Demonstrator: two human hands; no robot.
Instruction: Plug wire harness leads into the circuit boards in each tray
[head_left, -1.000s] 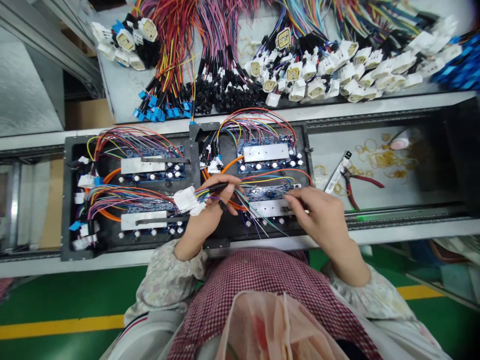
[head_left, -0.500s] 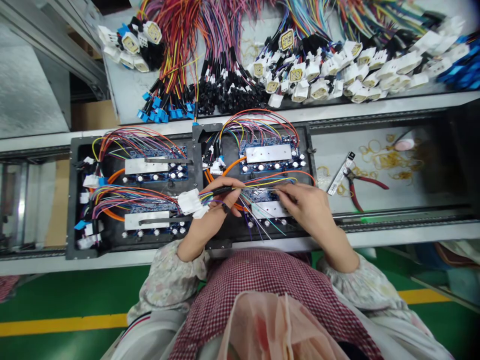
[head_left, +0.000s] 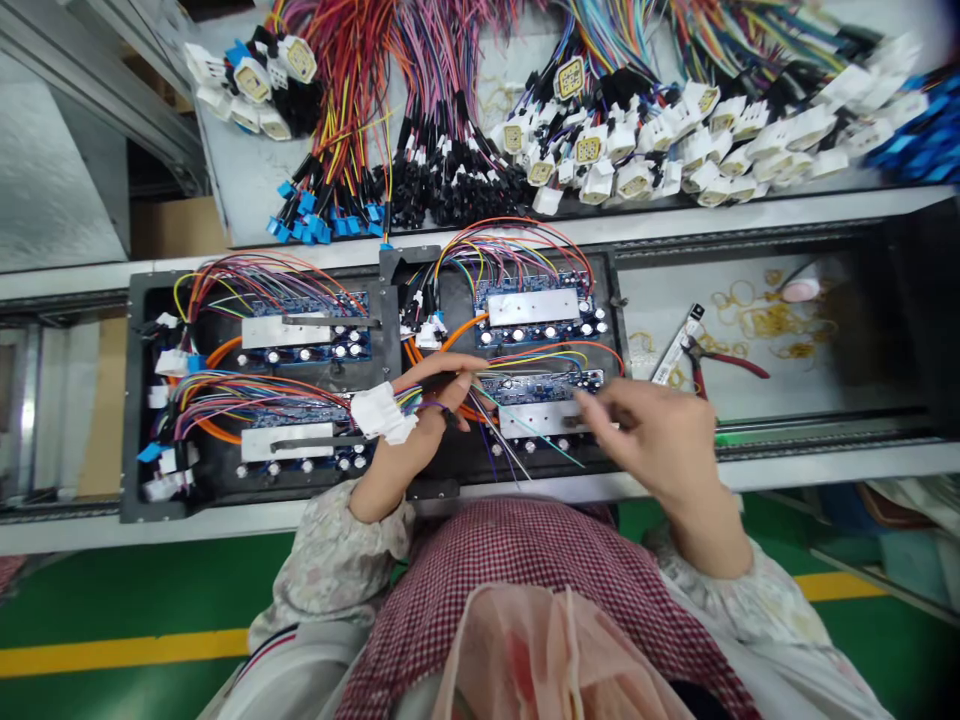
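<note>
My left hand (head_left: 420, 425) is closed around a wire harness (head_left: 439, 383) with black sleeving, above the lower right circuit board. White connectors (head_left: 379, 412) at the harness's end stick out to the left of the hand. Loose thin wire ends, white, purple and green, hang down to the right of my fingers, over the circuit board (head_left: 525, 383) and its silver heat sink (head_left: 536, 418). At that board's right end is my right hand (head_left: 664, 430), thumb and fingers apart, slightly blurred, with no wire visible in it.
Three more wired boards sit in black trays (head_left: 142, 400). To the right lie red-handled pliers (head_left: 731, 363), a white-and-black packet (head_left: 679, 345) and yellow rubber bands (head_left: 765, 315). Bundled harnesses with white connectors (head_left: 622, 140) and blue connectors (head_left: 315, 215) cover the back shelf.
My right hand has let go of the wires and moved right and slightly down, uncovering more of the board. My left hand keeps the harness in nearly the same spot.
</note>
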